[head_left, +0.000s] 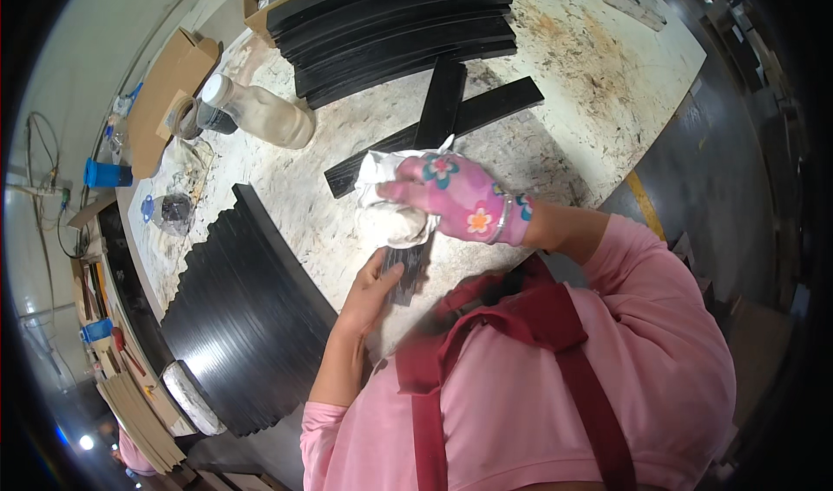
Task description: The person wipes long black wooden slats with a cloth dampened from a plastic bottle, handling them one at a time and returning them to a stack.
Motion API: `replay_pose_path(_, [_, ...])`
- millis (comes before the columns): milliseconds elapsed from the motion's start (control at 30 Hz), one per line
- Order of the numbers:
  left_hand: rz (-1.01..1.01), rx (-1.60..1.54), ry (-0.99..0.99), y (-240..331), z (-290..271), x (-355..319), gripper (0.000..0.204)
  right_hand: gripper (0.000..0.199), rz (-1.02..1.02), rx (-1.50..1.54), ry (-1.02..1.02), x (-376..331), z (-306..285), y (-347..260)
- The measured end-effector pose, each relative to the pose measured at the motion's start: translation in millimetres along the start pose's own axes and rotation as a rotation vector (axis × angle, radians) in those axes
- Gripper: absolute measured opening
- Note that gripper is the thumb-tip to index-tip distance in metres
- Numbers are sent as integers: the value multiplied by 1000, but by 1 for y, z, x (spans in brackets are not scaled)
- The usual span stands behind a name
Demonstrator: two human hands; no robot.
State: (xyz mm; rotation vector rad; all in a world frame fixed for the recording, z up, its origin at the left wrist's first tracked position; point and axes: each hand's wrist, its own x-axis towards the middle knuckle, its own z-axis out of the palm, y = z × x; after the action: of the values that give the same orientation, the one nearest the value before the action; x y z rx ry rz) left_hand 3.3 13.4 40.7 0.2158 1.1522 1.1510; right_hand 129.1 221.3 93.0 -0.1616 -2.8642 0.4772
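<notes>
Near the middle of the frame, just above our pink sleeve, our left hand [371,287] lies flat with its fingers spread over the near end of a black strip [438,109], pinning it to the table [607,75]; nothing is clenched in it. Just above, our gloved right hand [464,200], in a pink flowered glove, is closed around a wadded white cloth [386,209] and presses it onto the same strip. We judge this to be the wiping step: one hand steadies, the other rubs the strip along its length. The next stroke would call for sliding the cloth up the strip toward the upper centre while the left hand stays firm.

That strip runs upward across a second black strip [495,105], which lies slantwise beneath it, so the crossing could catch the cloth. At lower left a fanned stack of black strips [234,317] sits close beside our left forearm. Farther up, at the top centre, another pile of black strips [399,27] fills the far table edge. To the upper left stand a cloudy plastic bottle [265,114], a cardboard box [169,88] and a blue cup [108,174], all well clear of the hands.
</notes>
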Motion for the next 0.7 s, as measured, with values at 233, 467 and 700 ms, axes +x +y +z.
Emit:
replay_pose_path(233, [-99,219,-2,-18,-12,-21,41,38,725,689,641,-92,-65,109])
replay_pose_path(467, [579,1452,426,-4,23,-3,49,41,503,-70,387,-112,-46,64])
replay_pose_path(700, [708,1494,483,-44,24,27,63,27,57,-61,-58,-56,60,-2])
